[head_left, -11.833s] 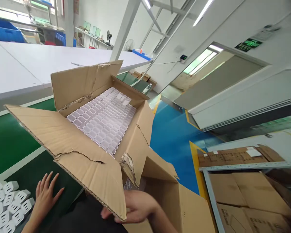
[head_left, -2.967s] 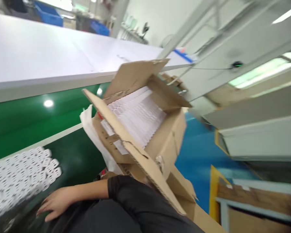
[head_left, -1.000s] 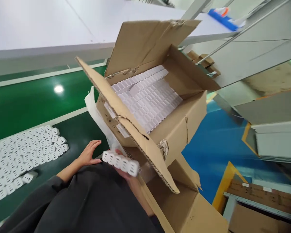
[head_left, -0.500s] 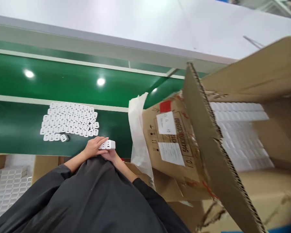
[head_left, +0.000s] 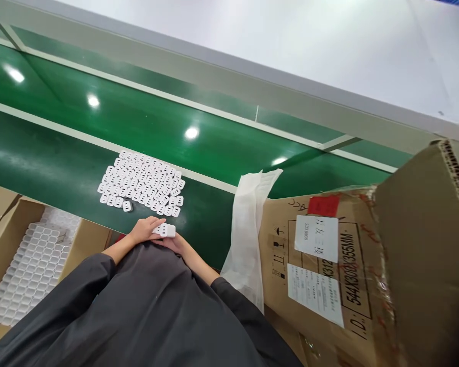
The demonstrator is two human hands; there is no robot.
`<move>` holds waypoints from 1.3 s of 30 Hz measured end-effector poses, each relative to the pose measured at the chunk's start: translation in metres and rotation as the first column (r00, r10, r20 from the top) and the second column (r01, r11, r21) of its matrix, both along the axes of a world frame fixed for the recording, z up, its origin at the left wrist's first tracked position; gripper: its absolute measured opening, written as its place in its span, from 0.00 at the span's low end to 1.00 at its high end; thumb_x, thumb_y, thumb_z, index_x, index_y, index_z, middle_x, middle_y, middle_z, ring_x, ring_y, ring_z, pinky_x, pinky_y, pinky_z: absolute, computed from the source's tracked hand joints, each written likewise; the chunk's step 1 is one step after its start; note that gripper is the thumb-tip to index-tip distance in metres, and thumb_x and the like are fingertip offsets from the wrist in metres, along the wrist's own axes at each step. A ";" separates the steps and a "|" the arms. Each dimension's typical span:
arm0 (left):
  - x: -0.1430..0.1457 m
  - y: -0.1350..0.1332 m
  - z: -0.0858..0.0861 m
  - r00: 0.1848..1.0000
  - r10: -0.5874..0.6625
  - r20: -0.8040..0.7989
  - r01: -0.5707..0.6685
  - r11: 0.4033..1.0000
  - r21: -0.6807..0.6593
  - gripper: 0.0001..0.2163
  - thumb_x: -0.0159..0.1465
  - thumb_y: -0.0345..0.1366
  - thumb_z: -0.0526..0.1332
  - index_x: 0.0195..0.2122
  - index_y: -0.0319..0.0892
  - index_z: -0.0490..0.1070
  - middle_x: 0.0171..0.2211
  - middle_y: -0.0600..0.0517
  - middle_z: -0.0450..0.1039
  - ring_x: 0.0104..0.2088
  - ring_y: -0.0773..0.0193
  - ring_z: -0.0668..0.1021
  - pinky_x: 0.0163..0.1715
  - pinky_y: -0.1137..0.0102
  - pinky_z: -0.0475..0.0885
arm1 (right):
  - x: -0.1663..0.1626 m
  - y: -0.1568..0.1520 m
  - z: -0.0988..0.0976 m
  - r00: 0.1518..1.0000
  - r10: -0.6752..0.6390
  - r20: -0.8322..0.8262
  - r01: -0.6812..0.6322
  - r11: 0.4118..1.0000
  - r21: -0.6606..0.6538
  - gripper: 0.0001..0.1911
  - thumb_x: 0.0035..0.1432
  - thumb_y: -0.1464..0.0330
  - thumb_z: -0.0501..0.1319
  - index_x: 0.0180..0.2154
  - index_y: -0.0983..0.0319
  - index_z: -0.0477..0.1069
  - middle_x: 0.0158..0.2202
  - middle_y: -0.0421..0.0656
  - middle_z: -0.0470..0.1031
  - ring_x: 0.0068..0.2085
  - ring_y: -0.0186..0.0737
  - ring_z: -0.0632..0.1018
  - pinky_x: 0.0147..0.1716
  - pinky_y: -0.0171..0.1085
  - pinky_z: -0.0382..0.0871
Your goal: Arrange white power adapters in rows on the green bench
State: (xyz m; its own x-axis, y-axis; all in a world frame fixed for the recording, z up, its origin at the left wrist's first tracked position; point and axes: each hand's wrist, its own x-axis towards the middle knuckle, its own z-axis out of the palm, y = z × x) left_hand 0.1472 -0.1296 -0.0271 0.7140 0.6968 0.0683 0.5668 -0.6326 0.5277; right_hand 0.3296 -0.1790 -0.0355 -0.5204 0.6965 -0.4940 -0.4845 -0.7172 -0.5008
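Note:
A short row of small white USB chargers, each with dark slots on its face, is held close to my body at the bench edge. My left hand lies over the row from the left, fingers closed on it. Under and behind the row, my right hand supports it, its fingers mostly hidden. Beyond my hands, many similar white chargers stand packed together on the dark green bench, slots facing up. One tilted charger sits at the near edge of that group.
To the right stands a large cardboard box with labels and a raised flap. White foam sheet hangs against its left side. At lower left, an open carton holds rows of white pieces. A pale shelf crosses above.
My view has turned to the right and tilted, so the bench slants and the carton at left shows more. Both hands still hold the row of chargers at the bench edge.

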 end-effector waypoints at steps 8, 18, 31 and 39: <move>0.001 0.025 0.004 0.985 -0.150 -0.080 0.148 0.989 -0.029 0.26 0.66 0.59 0.53 0.56 0.49 0.73 0.40 0.44 0.75 0.38 0.58 0.76 0.32 0.69 0.68 | 0.041 -0.018 -0.010 0.975 -0.120 0.186 0.129 0.991 -0.038 0.28 0.48 0.58 0.69 0.52 0.57 0.71 0.47 0.44 0.78 0.42 0.42 0.80 0.47 0.46 0.75; -0.005 0.041 0.004 0.970 -0.208 -0.124 0.203 0.978 -0.051 0.24 0.67 0.55 0.55 0.56 0.47 0.72 0.40 0.42 0.76 0.41 0.54 0.76 0.36 0.65 0.67 | 0.075 -0.027 0.007 0.939 -0.162 0.304 0.145 0.986 0.078 0.38 0.41 0.72 0.64 0.58 0.52 0.69 0.55 0.43 0.75 0.51 0.46 0.77 0.50 0.46 0.73; -0.022 0.027 0.030 0.999 -0.031 -0.031 0.031 0.999 -0.005 0.24 0.64 0.53 0.61 0.58 0.49 0.70 0.52 0.46 0.75 0.55 0.52 0.74 0.61 0.55 0.64 | 0.057 -0.017 0.009 0.810 -0.193 0.554 -0.018 0.935 0.353 0.26 0.52 0.59 0.66 0.53 0.56 0.70 0.52 0.46 0.72 0.52 0.45 0.75 0.56 0.47 0.68; -0.063 -0.015 0.032 0.956 0.286 -0.062 -0.289 0.957 -0.034 0.15 0.69 0.48 0.55 0.35 0.44 0.73 0.33 0.48 0.74 0.37 0.58 0.76 0.41 0.63 0.72 | 0.030 -0.011 0.013 0.648 -0.348 0.677 -0.131 0.825 0.550 0.24 0.50 0.67 0.67 0.51 0.56 0.70 0.52 0.49 0.65 0.57 0.50 0.68 0.61 0.53 0.63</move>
State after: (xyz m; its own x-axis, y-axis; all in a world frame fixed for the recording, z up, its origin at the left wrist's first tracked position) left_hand 0.0842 -0.1442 0.0046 0.4849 0.8746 0.0003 0.7507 -0.4164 0.5130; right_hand 0.3596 -0.1904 -0.0224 -0.0582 0.9758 -0.2107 0.1557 -0.1996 -0.9674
